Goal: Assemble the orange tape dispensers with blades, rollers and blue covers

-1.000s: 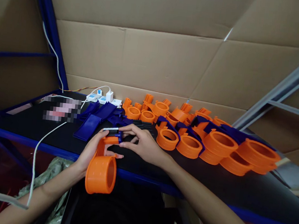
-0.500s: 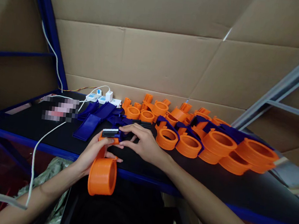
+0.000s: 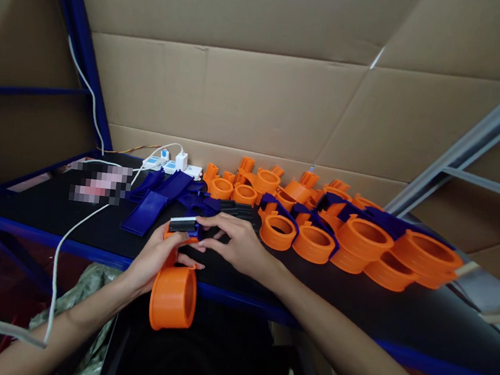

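Note:
My left hand (image 3: 151, 257) is closed round the arm of an orange tape dispenser (image 3: 166, 307), whose wide ring hangs below the fingers. At its upper end sits a black piece (image 3: 181, 226) with a pale serrated blade (image 3: 183, 219) along the top. My right hand (image 3: 246, 244) pinches a small blue plastic part (image 3: 196, 230) at the right end of the black piece. The fingertips partly cover this blue part, so how far it is seated cannot be made out.
Orange dispensers (image 3: 316, 243), several with blue parts fitted, are heaped on the black tabletop (image 3: 353, 307) at right. Blue flat pieces (image 3: 145, 210) and black pieces (image 3: 238, 210) lie behind my hands. A power strip (image 3: 191, 172) stands at the back; a white cable (image 3: 63, 244) hangs in front at left.
My right hand has shifted slightly left, bringing the small blue part closer against the black piece. More of the loose black pieces behind it now show. The left hand keeps its hold.

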Demonstrator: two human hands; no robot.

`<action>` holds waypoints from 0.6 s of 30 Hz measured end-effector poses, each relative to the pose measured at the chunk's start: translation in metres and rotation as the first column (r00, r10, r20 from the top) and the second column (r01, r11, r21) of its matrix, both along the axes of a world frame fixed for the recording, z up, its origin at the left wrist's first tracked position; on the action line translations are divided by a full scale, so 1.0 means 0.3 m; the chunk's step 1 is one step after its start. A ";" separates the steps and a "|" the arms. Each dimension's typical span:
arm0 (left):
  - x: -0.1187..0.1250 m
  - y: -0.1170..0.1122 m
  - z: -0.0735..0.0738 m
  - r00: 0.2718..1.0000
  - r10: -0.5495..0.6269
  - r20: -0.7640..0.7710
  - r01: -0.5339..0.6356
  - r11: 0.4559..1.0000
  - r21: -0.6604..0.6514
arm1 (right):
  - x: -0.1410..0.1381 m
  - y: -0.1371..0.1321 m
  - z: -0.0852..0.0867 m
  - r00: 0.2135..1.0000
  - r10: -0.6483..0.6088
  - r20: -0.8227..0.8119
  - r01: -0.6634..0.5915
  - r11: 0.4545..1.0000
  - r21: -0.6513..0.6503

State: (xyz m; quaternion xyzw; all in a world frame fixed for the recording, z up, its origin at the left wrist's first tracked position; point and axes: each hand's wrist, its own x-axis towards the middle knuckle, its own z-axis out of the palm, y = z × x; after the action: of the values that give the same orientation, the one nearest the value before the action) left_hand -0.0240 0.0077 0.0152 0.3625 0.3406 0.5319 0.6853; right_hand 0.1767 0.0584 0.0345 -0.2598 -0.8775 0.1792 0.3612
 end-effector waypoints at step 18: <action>-0.010 -0.022 -0.032 1.000 -0.026 0.016 0.022 0.977 0.214 | -0.004 -0.005 -0.010 0.995 0.055 -0.084 -0.038 0.980 0.196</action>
State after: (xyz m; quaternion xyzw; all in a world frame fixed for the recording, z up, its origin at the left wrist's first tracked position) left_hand -0.0270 0.0010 0.0055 0.4334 0.2707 0.5606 0.6517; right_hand 0.1755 0.0570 0.0316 -0.1943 -0.8796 0.1124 0.4194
